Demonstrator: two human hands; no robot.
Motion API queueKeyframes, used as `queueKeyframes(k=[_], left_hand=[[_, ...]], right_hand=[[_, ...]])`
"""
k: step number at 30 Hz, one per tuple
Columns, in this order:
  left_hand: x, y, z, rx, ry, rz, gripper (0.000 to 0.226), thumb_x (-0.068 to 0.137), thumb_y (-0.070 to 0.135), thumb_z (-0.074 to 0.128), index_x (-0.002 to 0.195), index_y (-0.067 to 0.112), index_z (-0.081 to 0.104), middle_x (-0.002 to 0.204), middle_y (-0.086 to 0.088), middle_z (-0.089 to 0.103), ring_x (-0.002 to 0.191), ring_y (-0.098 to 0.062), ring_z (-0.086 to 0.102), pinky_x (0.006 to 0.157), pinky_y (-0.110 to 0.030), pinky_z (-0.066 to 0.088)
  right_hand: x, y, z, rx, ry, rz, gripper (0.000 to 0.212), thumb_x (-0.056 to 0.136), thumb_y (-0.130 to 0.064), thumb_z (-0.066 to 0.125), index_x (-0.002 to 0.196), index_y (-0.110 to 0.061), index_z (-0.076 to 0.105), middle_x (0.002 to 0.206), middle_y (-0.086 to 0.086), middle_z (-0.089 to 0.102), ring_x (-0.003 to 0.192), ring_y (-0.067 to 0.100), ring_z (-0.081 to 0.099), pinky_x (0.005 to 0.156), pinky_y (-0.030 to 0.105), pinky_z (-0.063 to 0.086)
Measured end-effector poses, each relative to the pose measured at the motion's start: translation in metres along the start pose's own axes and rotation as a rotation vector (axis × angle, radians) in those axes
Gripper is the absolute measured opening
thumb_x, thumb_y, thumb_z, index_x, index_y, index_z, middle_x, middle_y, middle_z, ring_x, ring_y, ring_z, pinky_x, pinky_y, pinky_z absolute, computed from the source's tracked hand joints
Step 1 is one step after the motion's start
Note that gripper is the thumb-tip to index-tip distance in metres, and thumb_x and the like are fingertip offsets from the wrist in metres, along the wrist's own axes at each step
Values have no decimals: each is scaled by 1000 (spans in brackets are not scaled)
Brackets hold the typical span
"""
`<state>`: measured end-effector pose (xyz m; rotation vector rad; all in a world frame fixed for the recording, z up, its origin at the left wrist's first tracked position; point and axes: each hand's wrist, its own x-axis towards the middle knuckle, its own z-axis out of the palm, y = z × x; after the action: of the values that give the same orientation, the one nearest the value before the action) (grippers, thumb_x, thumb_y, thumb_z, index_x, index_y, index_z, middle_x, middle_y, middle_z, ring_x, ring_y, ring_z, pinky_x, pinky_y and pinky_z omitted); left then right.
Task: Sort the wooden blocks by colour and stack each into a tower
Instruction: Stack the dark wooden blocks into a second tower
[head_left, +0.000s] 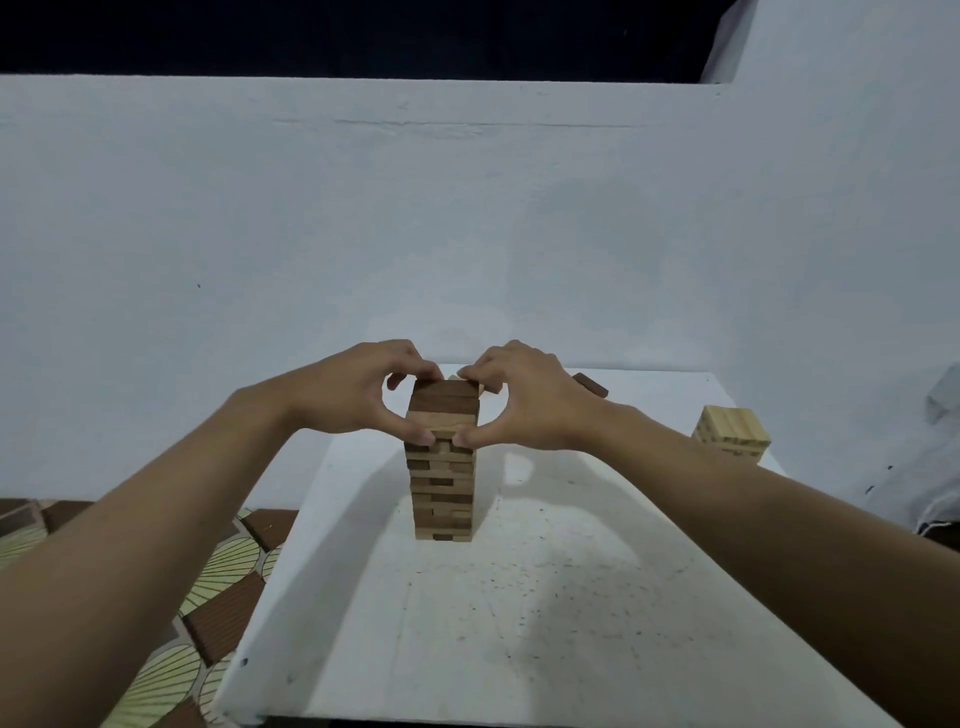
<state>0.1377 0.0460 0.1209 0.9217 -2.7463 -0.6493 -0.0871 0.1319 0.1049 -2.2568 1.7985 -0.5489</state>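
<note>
Left fingers (422, 370) are curled over the top far edge of the mixed tower (442, 467). The left thumb (418, 434) presses its near face a few layers down. Right fingers (470, 372) mirror that on the same top edge, with the right thumb (464, 437) on the near face just beside the left one, tips almost meeting. So from here I read both the left hand (353, 389) and the right hand (530, 400) as grasping the tower's upper section, one from each side. I can't tell if the gripped layers are raised off the rest or resting on it.

The tower stands upright near the middle of the white table (519, 613), with dark brown and pale blocks mixed through it. Its top layers (444, 394) are dark brown, with a pale layer right under them.

A short pale tower (731, 431) sits at the table's right edge, well apart, its lower part hidden behind the right forearm. I see one loose dark block (593, 385) lying behind the right hand near the far edge. A pale piece (487, 388) shows behind the tower top between the hands. It's too hidden for me to say more.

The table top is speckled with dark marks and sits against a white wall (467, 234). Patterned brown and green floor tiles (223, 577) show at lower left.
</note>
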Motion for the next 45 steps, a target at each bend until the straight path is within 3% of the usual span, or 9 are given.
queueKeyframes(k=[4, 10, 15, 20, 23, 27, 35, 45], left_hand=[[3, -8, 2, 12, -9, -8, 68, 62, 71, 79, 121, 40, 64, 104, 15, 54, 102, -9, 50, 85, -29, 42], [5, -12, 6, 14, -29, -25, 75, 57, 78, 73, 121, 41, 65, 105, 16, 56, 103, -8, 50, 89, -32, 43], [4, -12, 7, -9, -42, -49, 75, 60, 75, 76, 125, 40, 64, 110, 16, 58, 103, -6, 50, 92, -34, 45], [1, -10, 9, -45, -19, -58, 71, 69, 54, 86, 132, 32, 63, 107, 24, 57, 105, -5, 50, 94, -33, 45], [-1, -10, 9, -55, -12, -78, 87, 64, 55, 86, 142, 31, 55, 111, 35, 54, 107, -2, 49, 96, -28, 42], [-3, -9, 11, -89, -6, -73, 98, 61, 57, 85, 148, 36, 46, 128, 28, 56, 109, -2, 48, 101, -28, 41], [0, -16, 16, -91, 9, -74, 96, 61, 58, 84, 148, 40, 46, 116, 43, 55, 109, 3, 46, 92, -14, 34], [-3, -17, 22, -104, 46, -71, 90, 59, 54, 89, 140, 49, 50, 118, 33, 56, 110, 6, 44, 93, -18, 37]], right_hand=[[2, 1, 1, -14, -5, 3, 72, 71, -64, 77, 133, -31, 60, 103, -24, 45, 104, -2, 32, 103, 39, 33], [-1, 0, 4, 7, -30, 37, 75, 72, -63, 77, 138, -33, 56, 115, -22, 50, 111, 0, 34, 107, 41, 31], [-5, -5, 1, 17, -52, 66, 72, 76, -60, 76, 140, -34, 55, 127, -15, 54, 123, 8, 39, 109, 43, 31], [-9, -8, 0, 29, -52, 87, 76, 75, -61, 77, 141, -32, 54, 130, -13, 54, 125, 10, 41, 109, 43, 34], [-10, -7, 2, 48, -39, 101, 83, 71, -64, 78, 143, -34, 51, 129, -14, 54, 126, 10, 41, 109, 43, 35], [-10, -6, 4, 72, -29, 114, 86, 68, -63, 81, 143, -32, 51, 127, -15, 55, 125, 9, 44, 108, 44, 37], [-11, -8, 4, 98, -24, 127, 83, 69, -60, 83, 141, -29, 54, 127, -16, 58, 124, 7, 47, 106, 41, 37], [-12, -9, 4, 128, -25, 144, 84, 69, -57, 84, 142, -29, 54, 131, -14, 57, 126, 8, 44, 109, 43, 36]])
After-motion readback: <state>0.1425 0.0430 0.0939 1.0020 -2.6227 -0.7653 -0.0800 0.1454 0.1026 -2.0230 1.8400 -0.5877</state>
